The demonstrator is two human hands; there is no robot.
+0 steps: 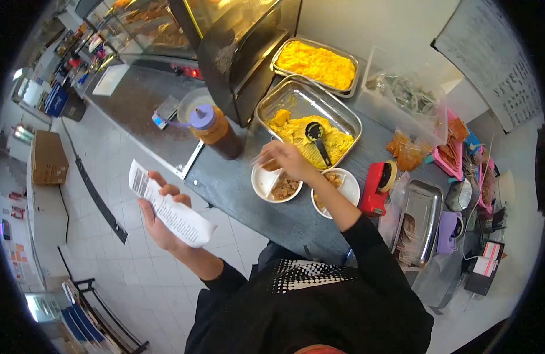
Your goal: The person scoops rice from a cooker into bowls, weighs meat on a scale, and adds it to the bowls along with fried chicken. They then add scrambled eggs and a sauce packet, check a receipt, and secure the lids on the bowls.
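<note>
My left hand is closed on a printed paper receipt, held up at the left beyond the counter's front edge. My right hand hovers over a white divided bowl with brown chunky food in one section; its fingers are smeared by motion. Beside that bowl stands a second white divided bowl, partly hidden by my right forearm. Behind them a steel tray holds yellow mashed food, with a black scoop lying in it.
A purple-capped squeeze bottle stands left of the bowls. A red tape dispenser sits to their right. Further right are a steel tray and a pink basket. At the back are a fuller yellow food tray and a clear bin.
</note>
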